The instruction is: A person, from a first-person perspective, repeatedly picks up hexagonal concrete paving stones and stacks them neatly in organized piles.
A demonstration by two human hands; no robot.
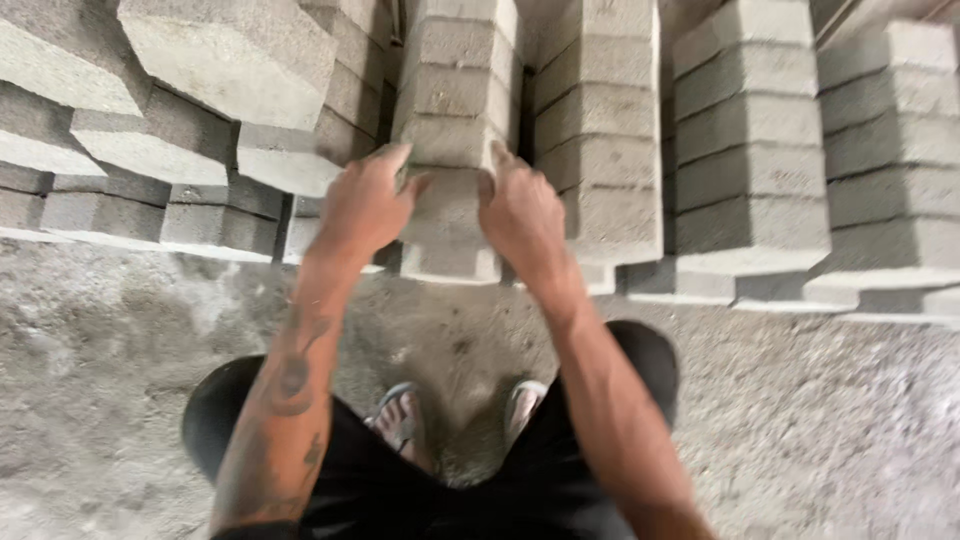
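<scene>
Both hands clasp one block, side grip: left hand [362, 205] on the left face, right hand [520, 212] on the right face, fingers pressed flat against the concrete rather than hooked beneath. Held block [450, 205] sits low in the middle stack [455, 90], with about five more blocks piled on top of it and one base block [450, 262] below, on the floor [120, 340].

Risks, as judged from this view:
- Block carries load from above. Pulling it outward could tip the upper courses forward onto the arms or down toward the feet.
- Feet [400, 420] in open sandals stand just in front of the stack, near the fall line. No toe cover.
- Palms only squeeze the sides; rough, dusty surface may slip or scrape bare skin. Cannot tell whether any fingertip reaches under an edge.
- Neighbouring stack [598, 130] stands just beside the right hand; knuckles could be pinched between the two if the block shifts sideways.
- Left pile [190, 110] is loosely heaped, blocks tilted at several angles; a jolt to the middle stack may disturb it.
- Floor is coarse, uneven grit, poor footing for stepping back under weight.
- Person bends steeply over straight arms; back strain is likely if lifting from this posture.
</scene>
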